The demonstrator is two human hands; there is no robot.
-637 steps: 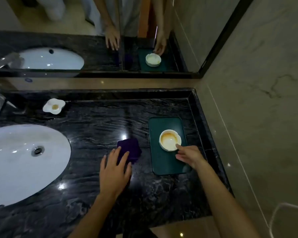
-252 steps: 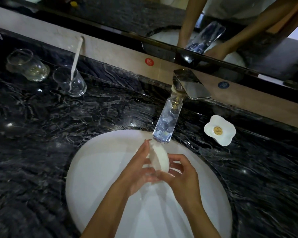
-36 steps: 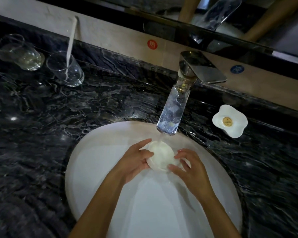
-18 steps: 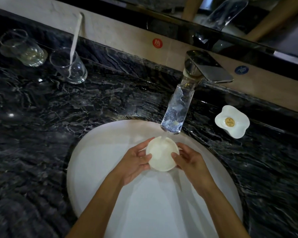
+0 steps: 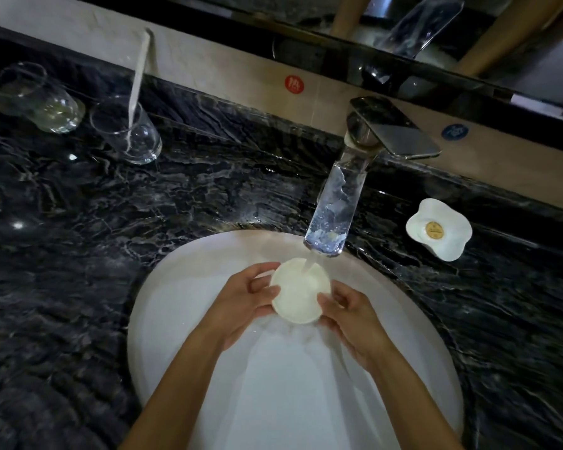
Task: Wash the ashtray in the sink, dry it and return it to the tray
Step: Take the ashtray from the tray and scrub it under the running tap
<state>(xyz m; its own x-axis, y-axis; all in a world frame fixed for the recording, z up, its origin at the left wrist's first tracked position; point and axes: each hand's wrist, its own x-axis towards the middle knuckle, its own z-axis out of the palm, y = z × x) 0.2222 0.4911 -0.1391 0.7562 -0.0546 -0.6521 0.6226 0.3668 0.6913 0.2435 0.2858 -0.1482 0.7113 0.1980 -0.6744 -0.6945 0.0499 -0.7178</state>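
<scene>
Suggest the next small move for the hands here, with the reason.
Probably turn the ashtray a little under the stream so the water sweeps the rest of its surface. Both the left hand and the right hand grip it by the rim over the sink, and the faucet is running, its water landing near the top edge only.

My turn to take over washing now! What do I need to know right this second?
Left hand and right hand: both grip the white ashtray by its edges, over the sink.
Water from the faucet runs onto the ashtray.
Done: the ashtray is in the sink, under the water.
Left: finish rinsing, dry it, return it to the tray, which is out of view.
</scene>
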